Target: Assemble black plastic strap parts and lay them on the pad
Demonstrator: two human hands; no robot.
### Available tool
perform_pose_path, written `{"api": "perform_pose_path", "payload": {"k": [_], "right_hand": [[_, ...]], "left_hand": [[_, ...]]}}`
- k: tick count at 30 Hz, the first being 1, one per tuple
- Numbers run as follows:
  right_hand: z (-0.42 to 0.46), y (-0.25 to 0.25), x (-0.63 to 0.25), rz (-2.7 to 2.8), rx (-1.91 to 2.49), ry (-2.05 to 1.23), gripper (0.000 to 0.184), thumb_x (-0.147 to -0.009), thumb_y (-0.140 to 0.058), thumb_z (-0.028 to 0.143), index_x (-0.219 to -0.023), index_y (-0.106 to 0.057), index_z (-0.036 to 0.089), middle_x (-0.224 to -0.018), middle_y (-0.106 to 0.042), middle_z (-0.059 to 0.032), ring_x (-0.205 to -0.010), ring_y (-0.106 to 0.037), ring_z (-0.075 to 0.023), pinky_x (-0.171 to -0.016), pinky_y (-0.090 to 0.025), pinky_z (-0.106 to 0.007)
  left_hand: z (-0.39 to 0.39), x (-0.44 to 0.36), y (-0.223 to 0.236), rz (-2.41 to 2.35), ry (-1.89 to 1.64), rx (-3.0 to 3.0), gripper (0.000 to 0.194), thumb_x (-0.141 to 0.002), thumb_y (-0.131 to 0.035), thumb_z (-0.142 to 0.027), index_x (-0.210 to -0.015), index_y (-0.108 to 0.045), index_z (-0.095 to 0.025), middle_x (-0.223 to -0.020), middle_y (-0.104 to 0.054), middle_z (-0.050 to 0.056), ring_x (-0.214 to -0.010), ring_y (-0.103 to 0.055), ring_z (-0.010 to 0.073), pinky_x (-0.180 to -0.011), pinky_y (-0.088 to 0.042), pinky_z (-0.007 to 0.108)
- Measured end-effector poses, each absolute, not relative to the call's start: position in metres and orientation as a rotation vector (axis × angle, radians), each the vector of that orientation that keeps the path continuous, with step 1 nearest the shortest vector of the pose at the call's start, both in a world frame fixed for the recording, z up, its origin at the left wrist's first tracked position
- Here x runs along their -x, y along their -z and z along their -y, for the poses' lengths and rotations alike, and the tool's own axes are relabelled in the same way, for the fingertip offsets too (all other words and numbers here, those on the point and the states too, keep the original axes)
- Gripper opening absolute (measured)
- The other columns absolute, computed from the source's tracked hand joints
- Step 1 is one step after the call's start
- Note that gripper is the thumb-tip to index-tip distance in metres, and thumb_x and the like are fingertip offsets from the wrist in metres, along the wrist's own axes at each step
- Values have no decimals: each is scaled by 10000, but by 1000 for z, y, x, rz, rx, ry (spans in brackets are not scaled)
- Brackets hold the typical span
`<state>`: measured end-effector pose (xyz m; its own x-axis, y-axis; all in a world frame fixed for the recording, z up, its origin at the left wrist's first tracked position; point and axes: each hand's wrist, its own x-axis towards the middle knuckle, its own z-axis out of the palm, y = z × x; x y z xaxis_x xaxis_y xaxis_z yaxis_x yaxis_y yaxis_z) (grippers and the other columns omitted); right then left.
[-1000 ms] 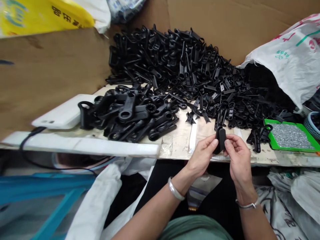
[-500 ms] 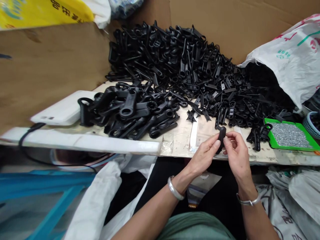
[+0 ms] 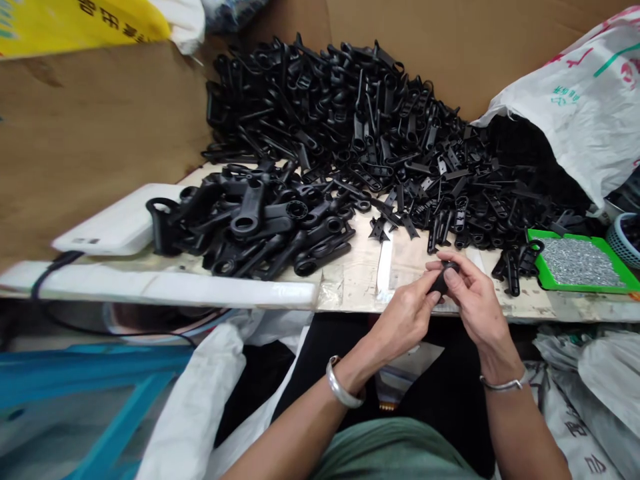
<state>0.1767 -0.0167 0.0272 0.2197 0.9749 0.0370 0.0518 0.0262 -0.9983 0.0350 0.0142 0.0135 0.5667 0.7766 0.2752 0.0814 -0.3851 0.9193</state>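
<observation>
Both hands meet at the front edge of the table around one black plastic handle part (image 3: 442,281). My left hand (image 3: 407,310) is closed on it from the left, and my right hand (image 3: 473,297) pinches it from the right with thumb and fingers. Much of the part is hidden by the fingers. Just beyond lie small loose black pieces (image 3: 440,230). A little to the right rest a few black handle parts (image 3: 513,270), beside a green tray (image 3: 550,283) holding small silvery metal pieces (image 3: 580,262).
A large heap of black plastic parts (image 3: 320,107) fills the back against cardboard (image 3: 415,33). A nearer pile (image 3: 255,220) sits left, by a white box-shaped device (image 3: 120,220) with a black cable (image 3: 43,283). A white sack (image 3: 570,113) spills black pieces at right; a blue basket (image 3: 623,240) stands beyond.
The black part has been turned from upright to a more tilted, end-on position. My right hand's fingers have closed further over its top. The view has shifted slightly.
</observation>
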Motion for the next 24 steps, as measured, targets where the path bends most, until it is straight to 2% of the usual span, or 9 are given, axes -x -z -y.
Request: {"api": "perform_pose_path", "payload": {"k": [5,13,19,24], "right_hand": [[17,-24,-166,836,1061,-1037,240,-802,-729,403,-966,-657,244,-922,-746,-24,-890,-695,-180,-832,-542,-337],[19,-24,-165,821,1033,-1051,235,-782,-757,353,-959,-658,232,-878,-763,-28,-814,-709,-172,-686,-549,-279],[24,-20,-159,869,1060,-920,224,-789,-749,361,-940,-654,225,-807,-768,-29,-845,-727,-208,-818,-563,-373],[29,-19,-157,981,1116,-904,162,-826,-719,301,-971,-672,245,-993,-768,-37,-975,-711,-201,-902,-544,-369]], "left_hand": [[-11,-35,-10,-768,-1024,-1795,315,-886,-538,-166,-1192,-613,-167,-1175,-703,81,-1073,-663,223,-932,-531,327],[-11,-31,-13,-744,-931,-1725,317,-887,-514,-160,-1171,-652,-134,-1094,-734,71,-971,-688,222,-862,-545,322],[-10,-26,-14,-737,-890,-1685,390,-869,-509,-145,-1240,-624,-126,-1103,-732,81,-930,-693,220,-813,-557,319],[-13,-23,-15,-681,-904,-1728,337,-877,-545,-188,-1197,-632,-127,-1113,-723,84,-976,-678,210,-822,-534,284]]}}
